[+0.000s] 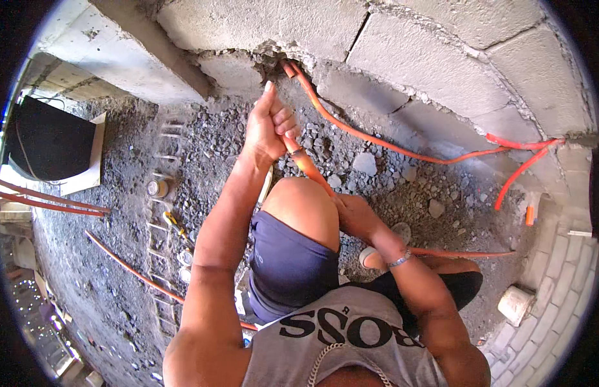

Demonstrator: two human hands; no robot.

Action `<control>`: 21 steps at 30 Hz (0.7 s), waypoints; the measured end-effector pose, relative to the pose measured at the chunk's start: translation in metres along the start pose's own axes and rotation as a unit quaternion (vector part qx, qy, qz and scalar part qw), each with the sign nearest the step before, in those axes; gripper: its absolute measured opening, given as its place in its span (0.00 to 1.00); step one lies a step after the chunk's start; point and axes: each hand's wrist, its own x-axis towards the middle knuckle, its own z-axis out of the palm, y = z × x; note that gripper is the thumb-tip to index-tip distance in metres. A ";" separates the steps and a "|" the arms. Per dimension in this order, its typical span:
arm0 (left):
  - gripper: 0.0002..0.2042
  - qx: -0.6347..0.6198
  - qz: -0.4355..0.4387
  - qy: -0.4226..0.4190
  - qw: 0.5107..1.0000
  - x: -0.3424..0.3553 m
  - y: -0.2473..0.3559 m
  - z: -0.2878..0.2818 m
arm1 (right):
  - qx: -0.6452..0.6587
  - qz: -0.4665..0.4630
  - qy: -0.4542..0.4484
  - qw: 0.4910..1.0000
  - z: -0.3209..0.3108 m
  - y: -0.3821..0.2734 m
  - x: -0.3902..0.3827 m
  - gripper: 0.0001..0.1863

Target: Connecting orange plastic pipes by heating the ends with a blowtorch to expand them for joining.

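Note:
An orange pipe (308, 166) runs diagonally beside my bent knee (298, 206), with a paler yellowish stretch and a dark mark. My left hand (271, 126) is wrapped round its upper end, thumb pointing up. My right hand (354, 213) holds it lower down beside the knee, its fingertips partly hidden. Above, another orange pipe (342, 123) comes out of a broken hole (270, 62) in the block wall (415, 45) and runs right to more red pipes (522, 145).
Rubble (364, 164) covers the ground. Left are a black object (51, 138) on a white board, loose pipes (128, 264), a ladder-like metal piece (159, 245), a small can (157, 188) and a yellow-handled tool (175, 224). A white bucket (515, 303) sits at right.

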 end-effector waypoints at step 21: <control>0.27 0.054 0.009 0.104 0.993 0.050 0.009 -0.094 | 0.053 0.108 -0.062 0.991 0.040 0.057 0.074 0.25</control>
